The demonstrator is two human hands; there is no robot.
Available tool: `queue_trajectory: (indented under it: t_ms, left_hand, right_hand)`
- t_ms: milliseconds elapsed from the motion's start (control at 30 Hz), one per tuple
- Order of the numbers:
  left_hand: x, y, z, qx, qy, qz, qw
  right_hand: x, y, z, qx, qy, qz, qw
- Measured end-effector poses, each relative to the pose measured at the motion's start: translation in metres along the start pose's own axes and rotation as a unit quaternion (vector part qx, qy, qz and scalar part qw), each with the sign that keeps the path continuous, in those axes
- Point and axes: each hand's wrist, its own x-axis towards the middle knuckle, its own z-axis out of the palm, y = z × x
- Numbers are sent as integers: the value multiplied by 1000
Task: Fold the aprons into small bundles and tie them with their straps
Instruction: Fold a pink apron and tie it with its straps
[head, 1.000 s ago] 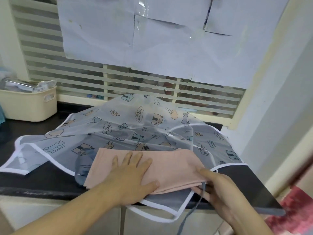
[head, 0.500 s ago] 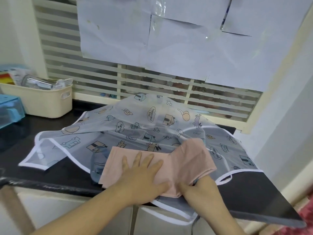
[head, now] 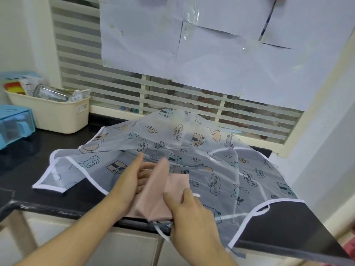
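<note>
— Since a second ago the pink apron (head: 167,194) has gone from a wide flat strip to a narrower packet: its right end has been turned over toward the middle, and the left hand (head: 132,181), flat on top before, now has its fingers (head: 146,176) tucked under the raised flap.

— And the right hand (head: 189,210)?

— Just right of the pink apron's near edge, thumb and fingers pinching the fold and pressing it down. The left hand's fingers lie fairly straight under the cloth, propping it rather than clasping.

— Where does the packet sit?

— At the near edge of the dark counter (head: 299,225), on top of the printed translucent apron (head: 201,150), which spreads out behind it and to both sides. A grey strap (head: 159,227) hangs off the edge just below it.

— How will it handle?

— Soft, light cloth, I'd judge; it will spring open unless held at the crease. The plastic sheet beneath looks slick, so the packet may slide.

— Any writing?

— "Happy and free" in little clouds on the printed apron. Far left of it, a cream basket (head: 57,116) holds packets whose print I can't read.
</note>
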Motion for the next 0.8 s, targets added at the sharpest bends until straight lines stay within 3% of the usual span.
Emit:
queue_trajectory:
  t_ms: [67, 167, 233, 367, 433, 567, 633, 733, 800]
  left_hand:
    - [3, 6, -14, 26, 5, -24, 999]
    - [9, 5, -28, 289, 22, 4, 957]
    - [14, 3, -31, 370, 31, 29, 928]
    - [19, -5, -29, 464, 80, 109, 875]
    - [19, -10, -28, 467, 96, 131, 869]
    - [20, -11, -22, 467, 109, 164, 862]
    - [18, -13, -21, 511, 116, 200, 828]
    - [14, -15, -21, 602, 125, 269, 741]
    - [13, -15, -21, 632, 91, 310, 705]
  right_hand:
    - [2, 1, 5, -12, -1, -1, 1000]
    - [3, 5, 6, -16, -5, 4, 1000]
    - [3, 7, 6, -17, 10, -4, 1000]
    - [0, 19, 10, -34, 27, -8, 999]
    - [-2, 23, 10, -53, -3, 0, 999]
    - [-9, 27, 3, -33, 33, -4, 999]
    - [-16, 23, -7, 13, 61, -7, 998]
    - [-29, 19, -7, 58, 89, -66, 992]
    - [-35, 9, -4, 63, 92, -90, 990]
